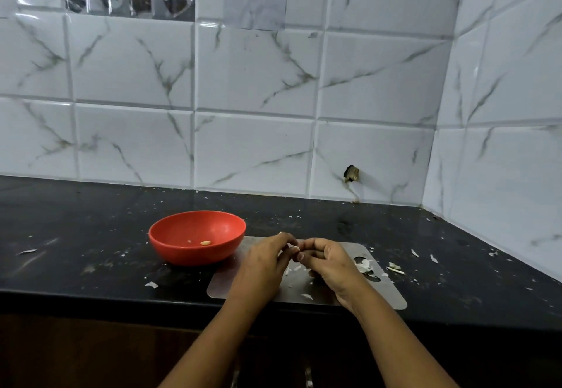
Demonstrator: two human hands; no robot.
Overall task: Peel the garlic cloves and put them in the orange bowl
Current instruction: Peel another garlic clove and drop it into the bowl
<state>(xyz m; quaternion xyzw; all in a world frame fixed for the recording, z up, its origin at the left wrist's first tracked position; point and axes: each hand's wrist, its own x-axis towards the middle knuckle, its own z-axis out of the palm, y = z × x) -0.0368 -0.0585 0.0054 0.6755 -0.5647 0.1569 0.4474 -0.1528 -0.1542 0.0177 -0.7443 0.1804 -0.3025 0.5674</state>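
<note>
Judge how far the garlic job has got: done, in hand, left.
Done: one peeled clove lies in the orange bowl, and skins litter the metal board. In hand: the left hand and right hand pinch a clove between them above the board. Left: finishing that clove and dropping it in; pieces right of the board may need peeling.

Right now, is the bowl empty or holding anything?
Not empty: the upright bowl holds one peeled clove and a smaller pale bit beside it.
</note>
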